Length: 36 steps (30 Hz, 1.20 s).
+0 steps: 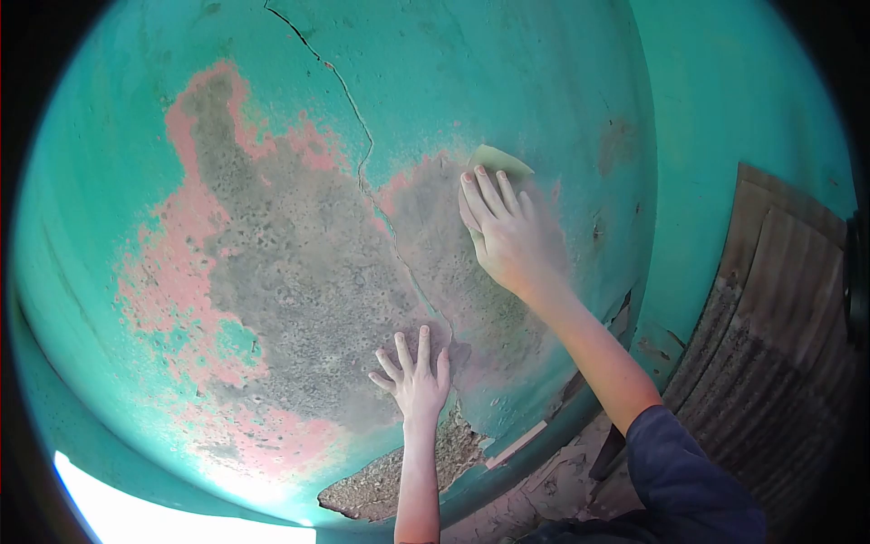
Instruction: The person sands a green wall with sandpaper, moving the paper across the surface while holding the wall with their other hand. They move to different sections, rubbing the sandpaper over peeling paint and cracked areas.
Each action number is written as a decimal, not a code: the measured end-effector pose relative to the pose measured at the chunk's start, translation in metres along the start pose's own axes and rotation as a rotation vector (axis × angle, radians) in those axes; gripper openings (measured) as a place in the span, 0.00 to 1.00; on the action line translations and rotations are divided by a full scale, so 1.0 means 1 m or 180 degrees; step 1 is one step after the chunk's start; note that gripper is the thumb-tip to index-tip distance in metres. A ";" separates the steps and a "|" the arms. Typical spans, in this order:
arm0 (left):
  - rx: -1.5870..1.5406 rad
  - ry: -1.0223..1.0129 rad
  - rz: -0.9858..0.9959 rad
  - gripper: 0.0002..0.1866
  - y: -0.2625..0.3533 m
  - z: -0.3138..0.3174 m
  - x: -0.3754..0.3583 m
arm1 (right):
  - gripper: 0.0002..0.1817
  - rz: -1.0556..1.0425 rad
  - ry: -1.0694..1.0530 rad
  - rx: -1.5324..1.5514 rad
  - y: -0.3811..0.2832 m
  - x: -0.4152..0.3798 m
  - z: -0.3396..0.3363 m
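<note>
My left hand (pixel 419 385) lies against the worn grey patch low on the wall, its fingers spread and nothing in it. Higher up and to the right, my right hand (pixel 515 228) presses a greenish sheet of sandpaper (pixel 504 160) flat to the wall. The sheet's corner sticks out beyond my fingertips; the rest is under the palm. Around both hands the turquoise wall (pixel 507 63) is worn down to rough grey plaster (pixel 299 254) edged with pink paint (pixel 181 281). Pale dust coats both hands.
A thin crack (pixel 367 154) runs from the top of the wall down between my hands. Below my left hand is a broken-out hole (pixel 381 485) with coarse material showing. Brown corrugated sheets (pixel 779 299) lean at the right. Bright light enters at lower left.
</note>
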<state>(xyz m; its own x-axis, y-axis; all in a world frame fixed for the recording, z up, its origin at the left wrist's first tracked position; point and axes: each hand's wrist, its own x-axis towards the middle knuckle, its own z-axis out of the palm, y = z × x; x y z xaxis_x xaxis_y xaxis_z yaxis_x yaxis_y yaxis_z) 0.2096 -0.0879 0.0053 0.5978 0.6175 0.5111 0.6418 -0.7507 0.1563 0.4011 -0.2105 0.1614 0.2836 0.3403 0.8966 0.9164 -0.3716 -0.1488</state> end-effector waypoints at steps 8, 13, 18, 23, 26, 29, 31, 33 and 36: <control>-0.0032 0.0042 0.0038 0.34 0.000 0.000 0.000 | 0.38 -0.0095 -0.0006 -0.0242 0.002 0.009 -0.003; -0.0027 0.0329 0.0155 0.36 0.006 0.001 -0.007 | 0.38 -0.0074 -0.0013 -0.0035 -0.001 -0.022 0.013; 0.0002 0.0699 0.0572 0.40 0.023 -0.021 0.014 | 0.38 -0.0002 0.0268 -0.0084 0.007 0.015 0.008; 0.0314 0.0364 0.0288 0.44 0.028 -0.014 0.028 | 0.37 0.0210 0.0031 0.0484 0.001 -0.057 0.034; 0.0503 0.0452 0.0402 0.47 0.025 -0.008 0.026 | 0.37 0.0557 -0.0185 0.0853 -0.003 -0.152 0.076; 0.0695 0.0659 0.0534 0.49 0.020 0.000 0.029 | 0.36 0.1104 -0.0345 0.1015 -0.012 -0.229 0.106; 0.0789 0.0750 0.0452 0.50 0.022 0.001 0.029 | 0.34 0.1362 -0.0392 0.1040 -0.005 -0.254 0.120; 0.0844 0.0685 0.0471 0.51 0.020 0.005 0.030 | 0.32 0.1621 -0.0468 0.1089 0.001 -0.267 0.131; 0.0990 0.0861 0.0566 0.52 0.016 0.011 0.028 | 0.31 0.2540 0.0283 0.1946 0.012 -0.270 0.146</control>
<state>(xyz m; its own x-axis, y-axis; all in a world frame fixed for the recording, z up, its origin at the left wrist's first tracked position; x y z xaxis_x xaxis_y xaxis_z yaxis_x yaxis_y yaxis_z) 0.2417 -0.0805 0.0129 0.5915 0.3707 0.7161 0.6790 -0.7079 -0.1944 0.3764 -0.1808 -0.1434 0.8780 0.1104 0.4658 0.4628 0.0525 -0.8849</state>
